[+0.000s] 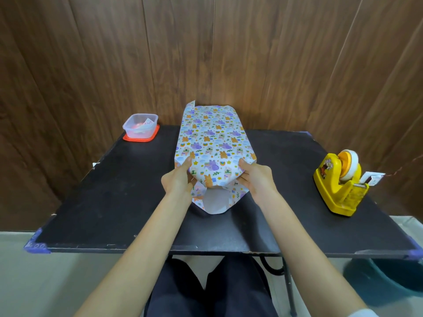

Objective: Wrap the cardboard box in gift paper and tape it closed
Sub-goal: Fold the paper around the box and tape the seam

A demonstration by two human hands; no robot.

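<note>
On the middle of the black table (114,191) lies the box, fully covered by gift paper (212,138) printed with small purple and orange animals. It runs lengthwise away from the person, and its cardboard is hidden. At the far end the paper stands up loose, with one corner sticking up on the left.

At the near end, the left hand (177,179) grips the left corner of the parcel, thumb on top and fingers curled against the side. The right hand (257,178) grips the right corner the same way, thumb on top and fingers tucked under the edge. Between the two wrists a flap (216,202) of the paper lies flat on the table, its white underside facing up.

A yellow tape dispenser (338,186) sits well apart near the right edge. A clear plastic tub (140,125) rests on a red lid (146,138) at the far left corner.
</note>
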